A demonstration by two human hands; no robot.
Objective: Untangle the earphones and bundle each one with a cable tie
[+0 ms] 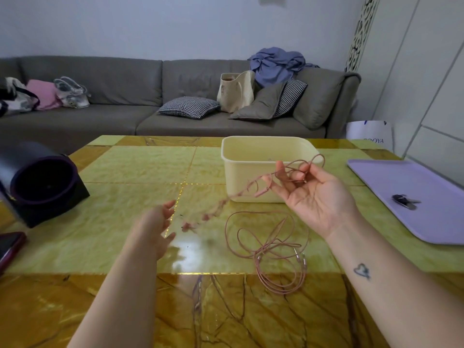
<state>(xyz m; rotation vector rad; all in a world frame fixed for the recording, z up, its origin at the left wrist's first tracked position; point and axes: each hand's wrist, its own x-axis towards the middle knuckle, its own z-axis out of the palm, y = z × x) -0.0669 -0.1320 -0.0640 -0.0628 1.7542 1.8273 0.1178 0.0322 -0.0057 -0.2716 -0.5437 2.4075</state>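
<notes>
The right hand is hovering raised above the desk, palm turned up, its fingers and thumb curling around a pink earphone cable. Several loops of that cable are bunching between the fingertips, and one loop is arching out toward 1 o'clock in front of the cream tub.

From the right hand the cable is hanging in the air toward 8 o'clock, blurred along its length, and its far end is hanging just at 3 o'clock from the left hand. The left hand is hovering low over the desk with fingers loosely spread and gripping nothing; whether the blurred end is brushing its fingertips cannot be told.

A second earphone cable is lying on the desk in a loose tangle of rings at 7 o'clock from the right hand, below its wrist, apart from both hands.

The tub is sitting just behind the right hand at 11 o'clock. A lilac tray is lying well off at 3 o'clock, carrying a small dark item too small to identify. At 10 o'clock from the left hand a black cylindrical speaker is standing on the desk, and a red-edged phone is lying at the 9 o'clock edge. A grey sofa is standing beyond the desk.
</notes>
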